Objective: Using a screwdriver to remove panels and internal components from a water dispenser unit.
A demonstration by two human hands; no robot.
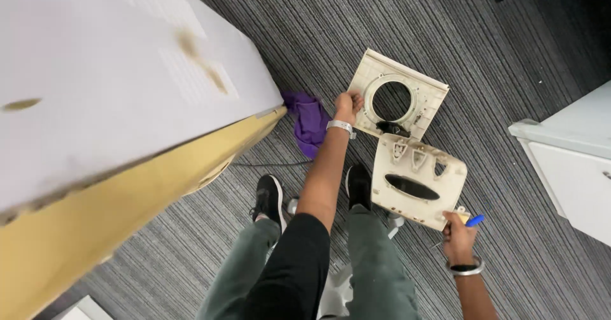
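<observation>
The person is holding 2 cream plastic panels above a grey striped carpet (pixel 496 52). The left hand (pixel 347 105) is gripping the edge of 1 square panel with a round hole (pixel 425 97). The right hand (pixel 459 234) is clamping the lower corner of 1 panel with an oval slot (pixel 445 173), together with 1 blue-handled tool (pixel 474 220). The 2 hands are working well apart. 1 purple cloth (pixel 310 121) is lying beside 1 white appliance (pixel 114 71); 2 black shoes (pixel 270 196) are showing below.
</observation>
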